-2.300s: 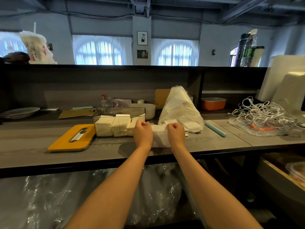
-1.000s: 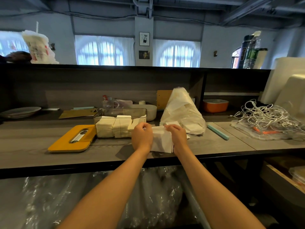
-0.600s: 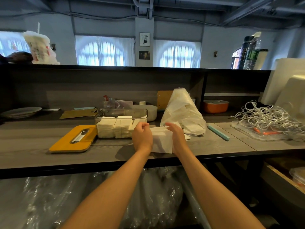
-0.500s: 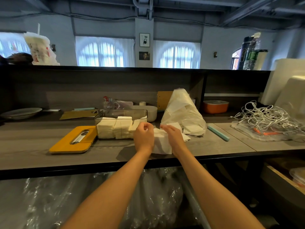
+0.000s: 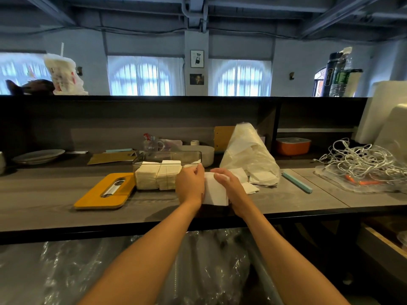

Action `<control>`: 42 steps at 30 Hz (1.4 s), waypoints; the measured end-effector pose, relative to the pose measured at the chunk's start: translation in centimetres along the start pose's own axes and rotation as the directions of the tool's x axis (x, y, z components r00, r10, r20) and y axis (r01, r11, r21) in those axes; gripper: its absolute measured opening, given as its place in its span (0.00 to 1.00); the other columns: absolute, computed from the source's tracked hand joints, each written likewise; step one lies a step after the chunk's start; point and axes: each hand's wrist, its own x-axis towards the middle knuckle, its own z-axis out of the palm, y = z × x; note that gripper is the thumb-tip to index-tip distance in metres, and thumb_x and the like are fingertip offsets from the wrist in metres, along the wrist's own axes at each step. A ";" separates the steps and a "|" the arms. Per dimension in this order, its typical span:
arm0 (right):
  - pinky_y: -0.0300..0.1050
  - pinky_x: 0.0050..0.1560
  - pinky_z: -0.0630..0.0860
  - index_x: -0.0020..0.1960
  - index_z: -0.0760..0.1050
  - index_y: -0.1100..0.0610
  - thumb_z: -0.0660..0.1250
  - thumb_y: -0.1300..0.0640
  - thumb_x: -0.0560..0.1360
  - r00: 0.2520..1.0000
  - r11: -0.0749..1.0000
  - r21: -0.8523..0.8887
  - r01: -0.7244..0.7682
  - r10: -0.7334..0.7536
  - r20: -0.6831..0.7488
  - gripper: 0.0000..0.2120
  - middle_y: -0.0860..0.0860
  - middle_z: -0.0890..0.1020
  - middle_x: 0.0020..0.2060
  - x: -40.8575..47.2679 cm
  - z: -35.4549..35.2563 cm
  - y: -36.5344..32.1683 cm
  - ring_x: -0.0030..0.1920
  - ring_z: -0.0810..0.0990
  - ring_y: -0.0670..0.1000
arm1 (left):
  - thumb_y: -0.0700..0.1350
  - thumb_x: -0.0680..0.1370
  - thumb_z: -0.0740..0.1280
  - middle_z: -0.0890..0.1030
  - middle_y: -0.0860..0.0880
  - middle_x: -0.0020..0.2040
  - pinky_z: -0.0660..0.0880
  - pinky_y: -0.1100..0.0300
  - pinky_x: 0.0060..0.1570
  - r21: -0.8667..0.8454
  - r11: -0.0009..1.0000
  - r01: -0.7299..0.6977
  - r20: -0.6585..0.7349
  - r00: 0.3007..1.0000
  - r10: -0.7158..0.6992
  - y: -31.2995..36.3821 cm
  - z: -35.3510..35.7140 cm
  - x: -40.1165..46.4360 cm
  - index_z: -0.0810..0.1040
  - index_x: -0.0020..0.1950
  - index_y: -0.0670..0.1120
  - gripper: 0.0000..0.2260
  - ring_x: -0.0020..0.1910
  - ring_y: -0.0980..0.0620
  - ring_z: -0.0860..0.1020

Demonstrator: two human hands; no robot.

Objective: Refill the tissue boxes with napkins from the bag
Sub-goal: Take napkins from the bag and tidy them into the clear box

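Right now your left hand [image 5: 191, 186] and right hand [image 5: 229, 187] hold a stack of napkins [image 5: 215, 191] between them, fingers curled over its top edge in a pinching grip from both sides. The stack stands on the counter [image 5: 55, 203] near its front edge, flat faces toward your palms, long axis running from six toward twelve o'clock. At ten o'clock from it sits the clear tissue box [image 5: 167, 172], long axis left to right, part filled with napkins. Its yellow lid [image 5: 104, 191] lies flat at nine o'clock. The plastic bag [image 5: 248, 155] stands at one o'clock. The cup's [image 5: 62, 73] printing is too blurred to read.
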 end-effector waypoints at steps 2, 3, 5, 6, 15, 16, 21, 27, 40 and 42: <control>0.43 0.52 0.77 0.62 0.68 0.45 0.70 0.49 0.73 0.996 1.000 0.014 0.022 -0.023 0.085 0.20 0.47 0.76 0.55 -0.1 0.2 0.3 0.55 0.77 0.49 | 0.50 0.83 0.61 0.72 0.51 0.28 0.61 0.66 0.26 0.009 1.000 0.024 -0.044 0.999 -0.023 0.4 -1.1 0.6 0.70 0.29 0.47 0.22 0.28 0.56 0.71; 0.46 0.56 0.78 0.63 0.67 0.46 0.71 0.56 0.74 0.995 1.000 0.021 0.006 -0.008 0.103 0.21 0.48 0.76 0.56 0.0 0.2 0.4 0.57 0.76 0.50 | 0.49 0.83 0.60 0.72 0.51 0.28 0.59 0.67 0.25 0.013 0.999 0.037 -0.056 0.998 -0.036 0.4 -1.6 0.8 0.70 0.29 0.47 0.22 0.27 0.57 0.69; 0.55 0.61 0.78 0.64 0.68 0.50 0.69 0.64 0.75 0.994 0.998 0.040 -0.042 0.038 0.107 0.21 0.53 0.77 0.59 0.2 0.2 0.4 0.60 0.77 0.54 | 0.50 0.83 0.61 0.72 0.50 0.28 0.60 0.65 0.26 -0.001 0.998 0.058 -0.046 0.997 -0.058 0.3 -2.2 1.2 0.70 0.29 0.46 0.22 0.28 0.56 0.69; 0.57 0.61 0.78 0.63 0.70 0.52 0.68 0.65 0.75 0.994 0.996 0.065 -0.057 0.051 0.094 0.20 0.54 0.78 0.59 0.4 0.1 0.4 0.60 0.78 0.55 | 0.52 0.83 0.62 0.74 0.49 0.29 0.64 0.63 0.28 -0.022 0.998 0.065 -0.009 0.998 -0.065 0.2 -2.3 1.4 0.73 0.31 0.45 0.22 0.29 0.54 0.71; 0.49 0.50 0.81 0.60 0.77 0.60 0.67 0.64 0.76 0.963 0.944 0.318 -0.092 0.166 -0.214 0.12 0.54 0.82 0.51 1.1 -0.3 0.8 0.51 0.81 0.53 | 0.49 0.77 0.72 0.80 0.47 0.56 0.79 0.52 0.53 -0.042 0.995 0.086 0.502 0.863 -0.053 -0.7 -1.9 1.2 0.76 0.64 0.43 0.18 0.53 0.48 0.79; 0.49 0.49 0.80 0.61 0.77 0.59 0.67 0.62 0.77 0.956 0.949 0.299 -0.097 0.172 -0.236 0.13 0.54 0.81 0.52 1.1 -0.4 0.8 0.51 0.80 0.53 | 0.48 0.77 0.72 0.80 0.46 0.58 0.79 0.51 0.54 -0.043 0.980 0.193 0.556 0.820 -0.137 -0.4 -1.7 1.1 0.74 0.66 0.43 0.20 0.55 0.48 0.79; 0.53 0.64 0.72 0.67 0.72 0.56 0.57 0.49 0.83 0.945 0.953 0.248 -0.173 0.232 -0.230 0.17 0.54 0.76 0.63 1.0 0.1 0.1 0.62 0.75 0.57 | 0.46 0.79 0.67 0.78 0.48 0.51 0.77 0.54 0.50 -0.153 0.861 0.486 0.588 0.745 -0.316 1.9 0.4 -0.7 0.71 0.65 0.42 0.17 0.50 0.49 0.77; 0.53 0.70 0.68 0.71 0.68 0.56 0.54 0.40 0.82 0.968 0.944 0.312 -0.105 0.169 -0.184 0.26 0.51 0.74 0.64 0.7 0.2 0.4 0.65 0.73 0.52 | 0.53 0.82 0.63 0.78 0.52 0.47 0.76 0.57 0.47 -0.356 0.813 0.462 0.419 0.856 -0.303 1.3 2.5 -1.2 0.73 0.61 0.46 0.13 0.47 0.52 0.77; 0.44 0.54 0.77 0.60 0.73 0.49 0.63 0.66 0.76 0.995 0.995 -0.067 -0.071 0.075 0.066 0.17 0.47 0.79 0.50 0.2 0.3 0.3 0.55 0.78 0.50 | 0.49 0.77 0.71 0.81 0.49 0.49 0.77 0.58 0.41 -0.452 0.810 0.374 0.372 0.904 -0.211 -1.9 -2.4 0.2 0.76 0.55 0.49 0.09 0.47 0.52 0.80; 0.41 0.49 0.79 0.62 0.74 0.50 0.65 0.67 0.75 0.998 0.998 0.020 -0.058 0.058 -0.021 0.19 0.49 0.77 0.52 0.2 0.1 0.2 0.52 0.77 0.49 | 0.45 0.76 0.72 0.81 0.48 0.51 0.79 0.57 0.43 -0.457 0.816 0.354 0.404 0.900 -0.165 -2.9 -3.4 0.4 0.76 0.57 0.49 0.11 0.50 0.50 0.80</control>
